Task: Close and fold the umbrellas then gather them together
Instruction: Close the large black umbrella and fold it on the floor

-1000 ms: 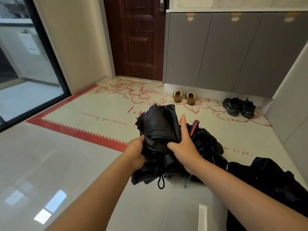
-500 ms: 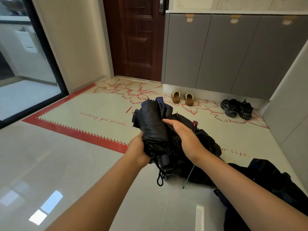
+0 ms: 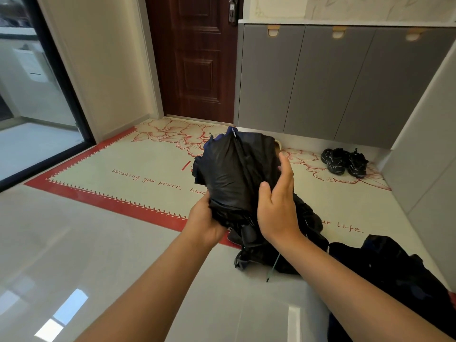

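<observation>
A closed black umbrella with loose, bunched fabric is raised in front of me. My left hand grips its lower end from below. My right hand lies with straight fingers against the fabric's right side. A second black umbrella lies crumpled on the floor beneath my hands, a thin green-tipped rib sticking out toward me. A third dark umbrella lies on the floor at the lower right.
A cream floor mat with a red border and red flowers lies ahead. Black shoes stand by the grey cabinets. A dark wooden door is at the back, a glass sliding door on the left.
The umbrella has risen and its fabric has spread wider. My right hand let go of its wrap around the fabric and now lies flat against the right side.
</observation>
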`<state>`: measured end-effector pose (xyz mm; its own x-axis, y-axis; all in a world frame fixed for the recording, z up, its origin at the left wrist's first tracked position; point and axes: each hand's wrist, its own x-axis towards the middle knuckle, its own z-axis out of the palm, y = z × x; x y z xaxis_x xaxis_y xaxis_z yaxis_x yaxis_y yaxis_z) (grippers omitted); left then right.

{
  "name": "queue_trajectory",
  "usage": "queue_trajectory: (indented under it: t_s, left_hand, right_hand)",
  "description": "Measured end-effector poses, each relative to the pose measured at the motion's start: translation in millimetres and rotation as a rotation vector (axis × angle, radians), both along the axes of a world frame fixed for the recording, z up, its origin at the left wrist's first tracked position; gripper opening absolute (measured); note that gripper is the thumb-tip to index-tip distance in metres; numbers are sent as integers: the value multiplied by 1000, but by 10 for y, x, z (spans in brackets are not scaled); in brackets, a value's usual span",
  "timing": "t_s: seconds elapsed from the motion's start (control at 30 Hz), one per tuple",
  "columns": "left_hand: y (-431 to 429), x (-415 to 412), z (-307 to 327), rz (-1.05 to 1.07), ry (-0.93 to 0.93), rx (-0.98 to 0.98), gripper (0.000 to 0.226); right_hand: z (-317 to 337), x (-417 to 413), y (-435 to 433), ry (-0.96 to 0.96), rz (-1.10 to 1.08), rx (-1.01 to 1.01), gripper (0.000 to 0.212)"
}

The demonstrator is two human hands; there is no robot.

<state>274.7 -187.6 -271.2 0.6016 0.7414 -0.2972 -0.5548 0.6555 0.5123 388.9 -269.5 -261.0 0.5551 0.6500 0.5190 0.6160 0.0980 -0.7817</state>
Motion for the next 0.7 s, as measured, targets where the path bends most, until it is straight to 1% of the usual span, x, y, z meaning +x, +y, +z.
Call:
queue_trajectory:
  t_s: [0.07, 0.13, 0.17, 0.2, 0.23, 0.27, 0.3, 0.33, 0.43, 0.47, 0.5, 0.53, 0.57, 0.6, 0.63, 0.67, 0.7]
  left_hand:
    - [-7, 2, -3, -1, -11, -18, 41]
    - [14, 4, -33, 0, -18, -48, 43]
    - [23, 8, -52, -3, -11, -64, 44]
    - [25, 15, -61, -5, -6, -71, 44]
    - [17, 20, -58, -5, -5, -67, 44]
    - [2, 28, -48, -6, -7, -54, 43]
    - [-13, 33, -41, -4, -2, -34, 42]
    - [-27, 34, -32, -6, 4, -7, 41]
    - [-38, 22, -14, -5, 80, 46, 41]
    - [-35, 18, -11, -1, 110, 51, 41]
    - [-37, 19, -2, 5, 134, 52, 41]
    - [-45, 19, 12, 8, 161, 55, 41]
    - [-56, 20, 24, 4, 195, 72, 40]
    - [-67, 18, 38, 2, 227, 101, 39]
    - [-73, 14, 53, 0, 256, 142, 38]
    - [-71, 1, 63, -2, 286, 186, 37]
    - [-66, -19, 74, -11, 320, 232, 34]
  right_hand:
    - [29, -3, -18, -66, -76, -25, 68]
    - [23, 12, -12, -305, -262, -63, 77]
    - [20, 27, -1, -438, -361, -89, 77]
    - [22, 43, 13, -543, -426, -88, 72]
    - [28, 56, 20, -614, -432, -78, 61]
    - [22, 76, 28, -638, -388, -69, 46]
    - [23, 92, 27, -606, -310, -83, 31]
    - [57, 79, 6, -499, -221, -126, 22]
    - [204, 24, -64, -50, 22, -369, 38]
    - [226, 28, -83, 84, 124, -419, 33]
    - [237, 32, -99, 209, 238, -455, 24]
    - [228, 51, -102, 294, 331, -489, 37]
    - [197, 68, -99, 328, 389, -515, 68]
    - [144, 87, -88, 309, 408, -544, 96]
    - [94, 97, -82, 261, 391, -569, 113]
    - [60, 99, -83, 229, 364, -576, 118]
    - [28, 111, -81, 251, 336, -568, 114]
